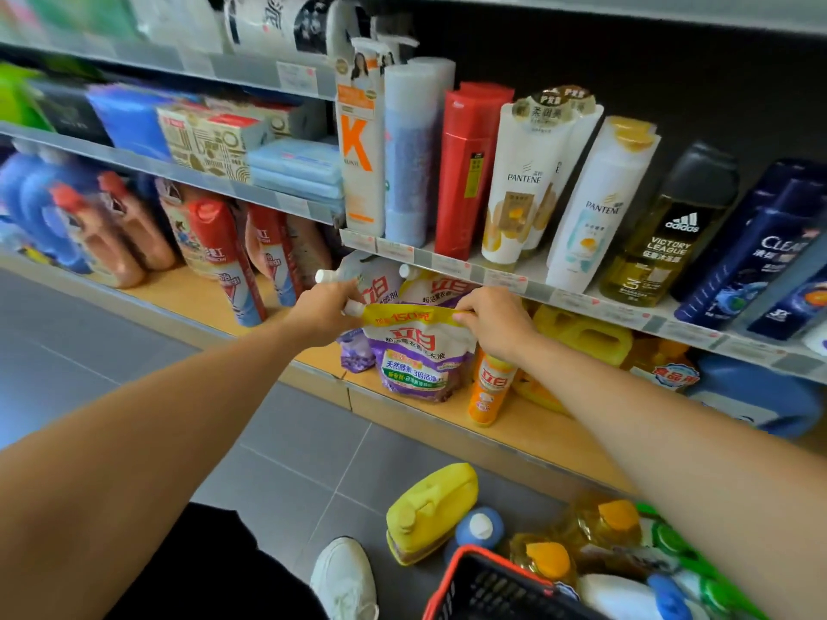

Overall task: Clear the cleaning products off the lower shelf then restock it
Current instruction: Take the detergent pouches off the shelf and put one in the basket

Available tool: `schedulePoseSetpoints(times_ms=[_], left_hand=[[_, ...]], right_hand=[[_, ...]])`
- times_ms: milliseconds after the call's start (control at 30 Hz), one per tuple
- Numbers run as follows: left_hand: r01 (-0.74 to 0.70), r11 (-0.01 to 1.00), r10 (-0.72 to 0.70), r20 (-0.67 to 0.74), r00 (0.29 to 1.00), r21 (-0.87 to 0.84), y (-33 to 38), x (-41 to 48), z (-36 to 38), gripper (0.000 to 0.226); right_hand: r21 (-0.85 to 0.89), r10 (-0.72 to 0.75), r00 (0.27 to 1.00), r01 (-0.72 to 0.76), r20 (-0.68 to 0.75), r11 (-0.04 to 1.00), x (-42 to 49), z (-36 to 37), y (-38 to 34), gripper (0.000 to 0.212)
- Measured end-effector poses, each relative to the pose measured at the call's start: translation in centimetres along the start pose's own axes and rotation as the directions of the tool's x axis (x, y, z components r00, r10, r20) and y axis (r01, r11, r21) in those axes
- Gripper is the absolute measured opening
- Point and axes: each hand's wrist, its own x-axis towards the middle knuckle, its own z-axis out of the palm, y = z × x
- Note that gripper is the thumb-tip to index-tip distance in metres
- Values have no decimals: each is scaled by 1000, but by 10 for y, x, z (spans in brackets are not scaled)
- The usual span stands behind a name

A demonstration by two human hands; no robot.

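Both grips are engaged on one item. My left grip (329,308) pinches the top left corner of a purple-and-white detergent refill pouch (416,360), just beside its white spout cap (353,307). My right grip (490,324) pinches the top right corner, on the yellow band across the top of the pouch. The pouch hangs upright between the two grips, label facing me, at the front of the lower shelf (528,429). Its base is level with the wooden shelf board; I cannot tell whether it rests on the board.

Items on the lower shelf:
- Two more spouted pouches (380,286) stand directly behind the held one.
- A small purple pack (355,353) sits just to its left.
- An orange bottle (490,389) stands just right of it, below my right grip.
- Yellow jugs (590,335) and a blue jug (756,398) stand further right.
- Red-capped spray cans (232,261) stand to the left.

On the shelf above stand Pantene bottles (519,185), an adidas bottle (667,234) and Clear bottles (752,261).

On the grey tiled floor (291,440), a yellow jug (429,507) lies beside a red-rimmed black basket (452,570). Yellow bottles with orange caps (550,559) are next to the basket.
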Motion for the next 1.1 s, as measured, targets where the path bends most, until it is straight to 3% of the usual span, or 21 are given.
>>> schedulePoseSetpoints(times_ms=[133,233,333,400,533,667,733,833,1000,1100], left_hand=[[-26,998,22,-77,997,-61,1,-11,-18,30],[-46,957,19,-96,995,-287,5,-23,-37,28],[-80,784,52,-63,997,-616,21,-44,-60,19],[-131,685,90,-95,991,-717,40,-59,-77,15],[-242,595,181,-165,970,-766,91,-90,-100,22],[-348,624,294,-202,934,-700,142,-125,-98,12],[-372,620,320,-210,924,-691,164,-137,-94,13],[-367,587,377,-158,913,-721,194,-160,-79,16],[-260,525,401,-34,915,-810,230,-190,-30,22],[-177,512,411,58,910,-840,248,-198,-9,29]], right_hand=[[127,-18,999,23,-45,992,-6,-15,-1,24],[213,-13,994,36,-109,976,-16,-29,-3,21],[305,-24,991,63,-133,950,-31,-43,-5,18],[330,-27,988,76,-150,941,-46,-57,-3,17],[258,-26,988,65,-153,964,-85,-92,9,15],[232,-79,984,115,-160,966,-136,-119,6,41],[298,-139,979,180,-151,937,-161,-128,-3,40],[347,-126,976,182,-179,920,-191,-133,-9,31],[277,-81,967,149,-242,949,-233,-124,18,13],[384,-24,966,125,-258,915,-258,-116,43,14]])
